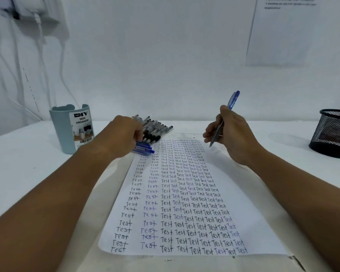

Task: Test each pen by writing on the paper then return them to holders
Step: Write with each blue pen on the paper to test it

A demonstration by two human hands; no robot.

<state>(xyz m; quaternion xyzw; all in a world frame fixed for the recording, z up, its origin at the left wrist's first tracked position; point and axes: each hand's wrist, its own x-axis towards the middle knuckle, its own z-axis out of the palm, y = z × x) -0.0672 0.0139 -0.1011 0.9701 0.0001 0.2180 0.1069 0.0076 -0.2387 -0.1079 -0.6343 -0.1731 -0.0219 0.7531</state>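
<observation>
Right now our right hand (230, 132) pinches a blue pen (224, 119) in a writing grip, fingers curled round the barrel. The pen's long axis runs steeply up and away; the tip sits just below the fingertips, above the top right of the paper (177, 193), and we can't tell if it touches. Free space for the next word lies down and right of the tip, since the sheet's columns look mostly full. Our left hand (126, 136) is curled over the pen pile (155, 130), fingertips at the blue pens (143, 148) by the sheet's top left corner; whether it grips one is hidden. Grey holder (71, 130) sits left of those fingers, mesh holder (332, 132) well right of the writing hand.
</observation>
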